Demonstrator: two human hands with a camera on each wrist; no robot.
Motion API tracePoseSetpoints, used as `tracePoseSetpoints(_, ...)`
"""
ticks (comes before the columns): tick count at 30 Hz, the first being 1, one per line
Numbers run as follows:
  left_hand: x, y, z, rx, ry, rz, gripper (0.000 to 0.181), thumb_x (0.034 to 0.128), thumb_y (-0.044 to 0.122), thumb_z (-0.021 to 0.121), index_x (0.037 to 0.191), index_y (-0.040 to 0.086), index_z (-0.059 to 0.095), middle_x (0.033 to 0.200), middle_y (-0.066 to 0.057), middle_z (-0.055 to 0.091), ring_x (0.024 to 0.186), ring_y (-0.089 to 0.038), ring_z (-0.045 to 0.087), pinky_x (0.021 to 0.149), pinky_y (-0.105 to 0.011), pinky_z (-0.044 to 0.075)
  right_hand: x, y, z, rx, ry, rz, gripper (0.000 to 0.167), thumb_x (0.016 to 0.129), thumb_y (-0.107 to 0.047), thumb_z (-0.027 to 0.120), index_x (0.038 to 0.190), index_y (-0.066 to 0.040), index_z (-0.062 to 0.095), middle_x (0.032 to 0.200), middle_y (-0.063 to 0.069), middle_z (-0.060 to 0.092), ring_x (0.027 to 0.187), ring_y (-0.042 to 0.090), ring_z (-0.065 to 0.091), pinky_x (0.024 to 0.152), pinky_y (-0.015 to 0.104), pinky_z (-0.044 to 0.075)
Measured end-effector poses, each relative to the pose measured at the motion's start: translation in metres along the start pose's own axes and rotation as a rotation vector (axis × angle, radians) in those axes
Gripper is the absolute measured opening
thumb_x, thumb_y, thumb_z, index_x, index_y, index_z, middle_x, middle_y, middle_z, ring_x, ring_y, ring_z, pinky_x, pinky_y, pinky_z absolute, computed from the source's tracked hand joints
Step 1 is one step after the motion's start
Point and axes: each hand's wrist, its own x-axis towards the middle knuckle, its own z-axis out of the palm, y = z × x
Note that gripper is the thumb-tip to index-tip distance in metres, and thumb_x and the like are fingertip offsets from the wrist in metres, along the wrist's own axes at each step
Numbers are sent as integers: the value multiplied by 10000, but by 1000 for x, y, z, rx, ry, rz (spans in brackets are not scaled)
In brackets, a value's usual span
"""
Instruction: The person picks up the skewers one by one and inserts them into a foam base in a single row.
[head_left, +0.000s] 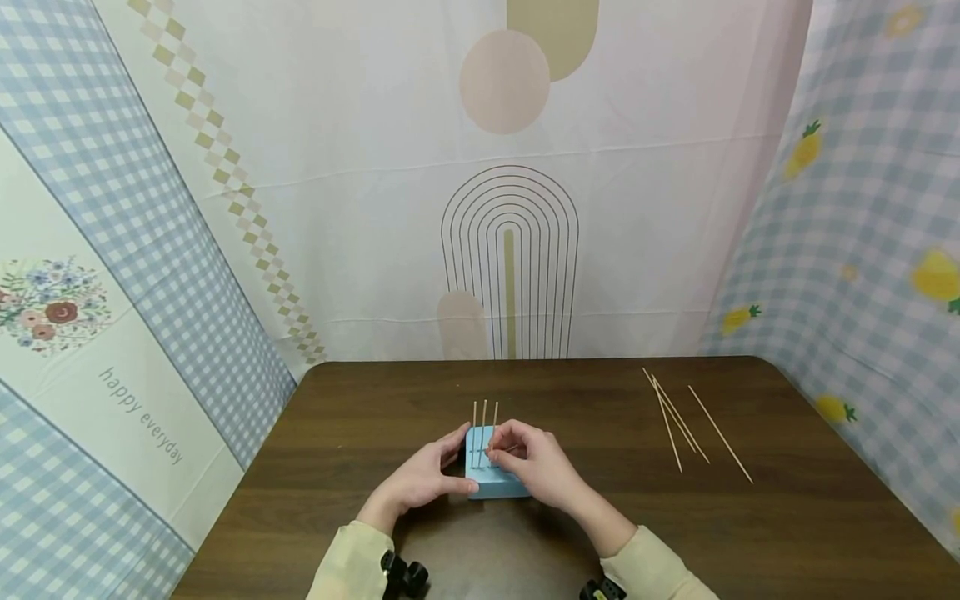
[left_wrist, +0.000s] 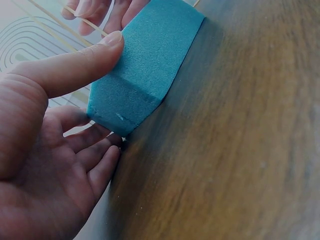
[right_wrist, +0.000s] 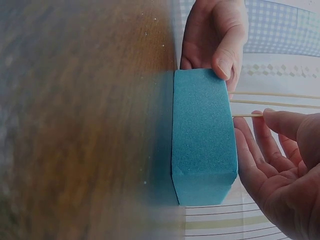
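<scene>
"Grip status?"
"My right hand (head_left: 543,462) is pinching an upright stick (head_left: 496,413); my left hand (head_left: 422,477) is gripping the blue block (head_left: 498,487)."
"Block position?"
"It is sitting left of the loose sticks (head_left: 721,434)."

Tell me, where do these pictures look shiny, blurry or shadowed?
Head view: a soft sheen on the dark tabletop, near the front; left wrist: wood grain smeared, the blue block clearer, upper-left corner pale and bright; right wrist: wood heavily blurred toward the left, a dim bluish band beside the blue block.
</scene>
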Motion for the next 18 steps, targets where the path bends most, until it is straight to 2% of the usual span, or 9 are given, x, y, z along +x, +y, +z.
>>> tracePoseSetpoints(18,1,-1,0,-10,-3,2,1011,921,243,872,1692,23,256,1746,-173,260,1556,-367,357,1247,-532,338,0,-3,3,-33,16,-21,75,1008,-139,769,1026,-127,697,973,-48,726,925,140,703,844,293,607)
